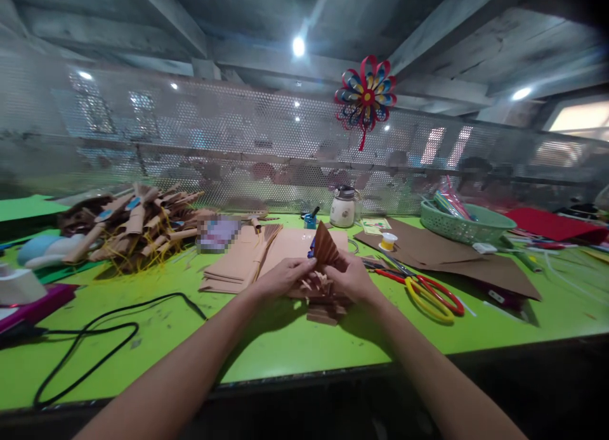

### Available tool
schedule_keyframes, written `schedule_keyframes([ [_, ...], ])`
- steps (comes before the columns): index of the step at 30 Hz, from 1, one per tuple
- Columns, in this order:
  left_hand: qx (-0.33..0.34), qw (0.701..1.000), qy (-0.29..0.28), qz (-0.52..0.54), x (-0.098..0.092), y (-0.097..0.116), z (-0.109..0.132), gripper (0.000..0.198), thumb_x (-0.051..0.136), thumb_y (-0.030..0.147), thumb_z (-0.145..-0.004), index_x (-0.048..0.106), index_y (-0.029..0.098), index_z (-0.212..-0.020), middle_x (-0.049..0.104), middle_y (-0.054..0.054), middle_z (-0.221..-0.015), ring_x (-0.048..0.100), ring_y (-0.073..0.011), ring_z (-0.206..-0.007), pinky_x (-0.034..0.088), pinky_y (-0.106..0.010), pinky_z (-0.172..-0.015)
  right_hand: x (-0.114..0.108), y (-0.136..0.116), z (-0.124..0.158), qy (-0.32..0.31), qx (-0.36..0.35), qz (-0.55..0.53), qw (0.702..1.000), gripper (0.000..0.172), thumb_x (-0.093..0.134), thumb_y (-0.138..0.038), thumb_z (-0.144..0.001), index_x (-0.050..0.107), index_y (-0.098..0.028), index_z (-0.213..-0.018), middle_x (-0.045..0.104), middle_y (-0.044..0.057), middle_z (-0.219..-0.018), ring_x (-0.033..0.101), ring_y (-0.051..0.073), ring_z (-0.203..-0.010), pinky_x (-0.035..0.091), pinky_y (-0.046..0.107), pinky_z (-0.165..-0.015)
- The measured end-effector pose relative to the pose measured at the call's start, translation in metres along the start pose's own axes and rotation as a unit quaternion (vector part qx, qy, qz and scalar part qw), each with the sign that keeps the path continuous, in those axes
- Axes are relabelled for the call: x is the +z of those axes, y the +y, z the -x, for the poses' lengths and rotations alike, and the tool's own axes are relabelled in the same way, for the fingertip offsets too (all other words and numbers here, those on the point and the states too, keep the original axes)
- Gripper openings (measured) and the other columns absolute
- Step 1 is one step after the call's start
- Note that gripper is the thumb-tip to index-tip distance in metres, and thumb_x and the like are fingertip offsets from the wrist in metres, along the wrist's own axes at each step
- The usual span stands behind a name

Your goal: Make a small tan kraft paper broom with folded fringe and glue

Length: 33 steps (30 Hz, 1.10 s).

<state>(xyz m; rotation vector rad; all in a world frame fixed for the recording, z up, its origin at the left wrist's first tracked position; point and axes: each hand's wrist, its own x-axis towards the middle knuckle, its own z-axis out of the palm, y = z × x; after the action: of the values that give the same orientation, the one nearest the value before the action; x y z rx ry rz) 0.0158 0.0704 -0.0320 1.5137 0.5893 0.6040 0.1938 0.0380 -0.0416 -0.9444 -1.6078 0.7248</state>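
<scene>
Head view. The green table [295,345] carries the work at its centre, near the front edge.

The left hand [281,279] and right hand [353,279] meet over one item, a pleated brown paper fan [326,246]. Both hands are clamped on its lower end, fingers pinched from either side. The fan stands between them, narrow end down at the fingertips and spread end up and away from the person. Its long axis runs near to far, tilted slightly right. Neither hand is nearer: it sits in both.

Just below the hands, touching the table, lies a stack of folded brown pieces [324,308].

- Flat brown sheets [247,259] lie just left of the fan and beyond it.
- Scissors [431,294] with red and yellow handles lie to the right, near the right hand but apart from it.
- A green basket [464,224] stands far right.
- A heap of rolled paper [128,224] lies far left.
- A black cable [109,335] loops at near left.
- A white jar [343,207] stands at the far edge.
- A pinwheel [365,97] hangs on the mesh screen above the jar.
</scene>
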Motion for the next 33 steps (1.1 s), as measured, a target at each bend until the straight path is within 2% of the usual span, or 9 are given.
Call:
schedule_keyframes([
  [4,0.077,0.992,0.085,-0.055,-0.011,0.007,0.0,0.046,0.069,0.035,-0.071,0.056,0.017,-0.111,0.062,-0.006,-0.093,0.058,-0.0177,-0.087,0.045,-0.028,-0.074,-0.004,0.009,-0.001,0.024,-0.067,0.189,0.979,0.011,0.057,-0.027,-0.08,0.06,-0.017,-0.083,0.061,0.002,-0.068,0.052,0.014,-0.059,0.04,0.025,-0.056],
  [8,0.102,0.993,0.046,-0.024,-0.019,0.017,0.006,0.055,0.068,0.029,-0.072,0.048,0.022,-0.122,0.057,-0.011,-0.115,0.054,-0.0223,-0.104,0.045,-0.032,-0.08,-0.006,0.013,0.001,-0.016,-0.108,0.315,0.943,0.002,0.056,-0.02,-0.079,0.057,-0.019,-0.077,0.059,0.001,-0.066,0.048,0.014,-0.057,0.033,0.025,-0.054],
  [10,0.083,0.995,0.046,-0.002,-0.018,0.018,0.006,0.051,0.069,0.031,-0.072,0.05,0.022,-0.118,0.055,-0.012,-0.12,0.056,-0.0235,-0.104,0.047,-0.033,-0.077,-0.007,0.013,0.002,-0.032,-0.132,0.343,0.93,0.005,0.056,-0.017,-0.078,0.057,-0.019,-0.075,0.059,0.002,-0.069,0.049,0.014,-0.059,0.033,0.025,-0.055],
  [12,0.072,0.995,0.067,0.032,-0.018,0.016,0.004,0.038,0.072,0.03,-0.07,0.056,0.017,-0.101,0.059,-0.012,-0.113,0.06,-0.023,-0.097,0.049,-0.035,-0.077,-0.006,0.011,0.002,-0.035,-0.153,0.356,0.921,0.005,0.057,-0.014,-0.078,0.058,-0.019,-0.075,0.059,0.003,-0.071,0.05,0.015,-0.062,0.034,0.026,-0.057],
  [15,0.079,0.984,0.103,0.121,-0.018,0.011,-0.001,0.024,0.074,0.026,-0.067,0.057,0.012,-0.076,0.066,-0.011,-0.095,0.064,-0.0208,-0.088,0.048,-0.037,-0.083,-0.006,0.007,0.002,-0.024,-0.157,0.327,0.932,0.002,0.061,-0.018,-0.077,0.06,-0.019,-0.079,0.058,0.002,-0.07,0.05,0.015,-0.062,0.037,0.026,-0.057],
  [17,0.091,0.973,0.124,0.17,-0.02,0.01,-0.003,0.022,0.075,0.022,-0.066,0.057,0.011,-0.071,0.069,-0.01,-0.091,0.064,-0.0195,-0.088,0.047,-0.035,-0.087,-0.006,0.003,0.002,-0.017,-0.157,0.278,0.948,0.006,0.063,-0.021,-0.077,0.061,-0.019,-0.083,0.058,0.001,-0.07,0.049,0.014,-0.06,0.04,0.026,-0.057],
  [24,0.126,0.958,0.142,0.216,-0.022,0.013,-0.002,0.014,0.073,0.018,-0.069,0.061,0.011,-0.073,0.071,-0.008,-0.087,0.064,-0.0169,-0.09,0.045,-0.029,-0.088,-0.003,-0.002,0.002,0.056,-0.136,0.152,0.977,0.013,0.063,-0.021,-0.077,0.062,-0.019,-0.09,0.062,0.004,-0.081,0.056,0.014,-0.068,0.048,0.027,-0.062],
  [27,0.132,0.957,0.139,0.217,-0.021,0.014,-0.001,0.013,0.073,0.018,-0.07,0.062,0.012,-0.074,0.071,-0.008,-0.087,0.064,-0.0164,-0.089,0.045,-0.028,-0.087,-0.002,-0.001,0.003,0.06,-0.125,0.099,0.985,0.015,0.063,-0.021,-0.078,0.06,-0.019,-0.092,0.064,0.003,-0.083,0.06,0.015,-0.07,0.051,0.028,-0.066],
  [33,0.132,0.96,0.133,0.21,-0.021,0.014,0.0,0.015,0.075,0.016,-0.065,0.065,0.012,-0.076,0.071,-0.01,-0.09,0.064,-0.0193,-0.09,0.044,-0.032,-0.09,-0.003,-0.003,0.002,0.089,-0.158,0.102,0.978,0.01,0.061,-0.02,-0.08,0.064,-0.019,-0.089,0.066,0.003,-0.083,0.062,0.015,-0.074,0.052,0.028,-0.07],
])
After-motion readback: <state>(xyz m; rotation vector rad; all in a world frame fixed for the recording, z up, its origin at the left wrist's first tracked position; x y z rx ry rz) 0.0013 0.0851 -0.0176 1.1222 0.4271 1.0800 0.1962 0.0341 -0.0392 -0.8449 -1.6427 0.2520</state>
